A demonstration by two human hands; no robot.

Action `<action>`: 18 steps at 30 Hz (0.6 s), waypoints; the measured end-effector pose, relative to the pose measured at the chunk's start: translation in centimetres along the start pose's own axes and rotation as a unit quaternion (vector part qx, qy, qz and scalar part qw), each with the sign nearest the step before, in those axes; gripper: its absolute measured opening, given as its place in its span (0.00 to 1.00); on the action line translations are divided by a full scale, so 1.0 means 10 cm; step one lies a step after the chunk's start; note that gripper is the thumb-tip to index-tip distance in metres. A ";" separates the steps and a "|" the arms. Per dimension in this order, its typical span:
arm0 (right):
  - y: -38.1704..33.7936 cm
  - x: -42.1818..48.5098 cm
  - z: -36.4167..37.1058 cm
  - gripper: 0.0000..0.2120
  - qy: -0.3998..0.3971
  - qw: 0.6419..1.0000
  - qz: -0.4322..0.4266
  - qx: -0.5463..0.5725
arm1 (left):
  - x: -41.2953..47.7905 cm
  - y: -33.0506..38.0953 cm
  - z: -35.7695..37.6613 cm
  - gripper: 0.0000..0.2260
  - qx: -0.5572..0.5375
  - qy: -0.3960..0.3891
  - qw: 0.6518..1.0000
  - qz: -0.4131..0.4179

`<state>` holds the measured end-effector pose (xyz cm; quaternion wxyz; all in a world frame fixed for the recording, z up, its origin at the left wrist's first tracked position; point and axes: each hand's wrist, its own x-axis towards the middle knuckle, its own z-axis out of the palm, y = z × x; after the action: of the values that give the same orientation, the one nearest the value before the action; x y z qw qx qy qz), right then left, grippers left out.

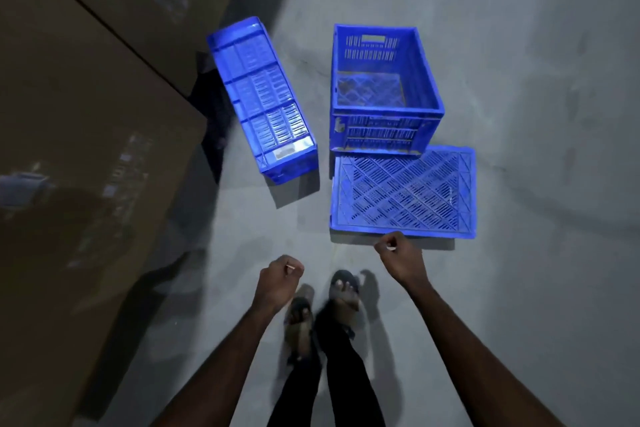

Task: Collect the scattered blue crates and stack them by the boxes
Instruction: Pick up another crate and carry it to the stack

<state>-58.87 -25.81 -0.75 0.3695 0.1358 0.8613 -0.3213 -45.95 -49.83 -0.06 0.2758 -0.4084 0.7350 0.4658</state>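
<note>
Three blue crates (384, 90) on floor (536, 114) beside cardboard boxes (86, 114)

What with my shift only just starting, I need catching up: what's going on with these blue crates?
A person stands on the concrete floor facing three blue crates, none of them stacked yet. The tipped crate lies on its side beside the cardboard boxes. The upright crate sits open and empty, with the overturned crate just in front of it. The right hand hovers, fingers curled, at the overturned crate's near edge. The left hand is curled too. Neither touches a crate.
</note>
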 end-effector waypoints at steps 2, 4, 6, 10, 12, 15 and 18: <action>0.06 0.10 0.12 0.09 0.021 1.000 0.003 0.007 | 0.26 0.00 -0.02 0.06 -0.020 0.009 1.000 0.001; 0.09 0.19 0.27 0.09 0.032 0.999 -0.006 0.008 | 0.49 0.00 -0.05 0.05 -0.055 0.021 0.998 0.015; 0.08 0.31 0.45 0.07 0.029 0.999 -0.023 0.002 | 0.74 -0.03 -0.04 0.05 -0.084 0.029 0.996 0.032; -0.14 0.77 0.76 0.07 0.012 0.998 -0.061 -0.010 | 1.29 -0.14 -0.09 0.07 -0.133 0.060 0.989 0.029; -0.36 1.08 0.85 0.09 0.015 0.995 -0.098 -0.018 | 1.63 -0.15 -0.15 0.08 -0.164 0.095 0.982 0.024; -0.82 1.64 0.95 0.12 0.026 0.987 -0.157 -0.027 | 2.06 0.02 -0.31 0.11 -0.188 0.171 0.967 0.013; -1.29 2.20 1.10 0.17 0.053 0.978 -0.202 -0.011 | 2.54 0.13 -0.45 0.13 -0.207 0.238 0.949 0.010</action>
<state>-74.08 -42.84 -16.51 0.2521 -0.0282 0.8927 -0.3726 -60.27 -62.34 -17.53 -0.0028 -0.5483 0.6707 0.4995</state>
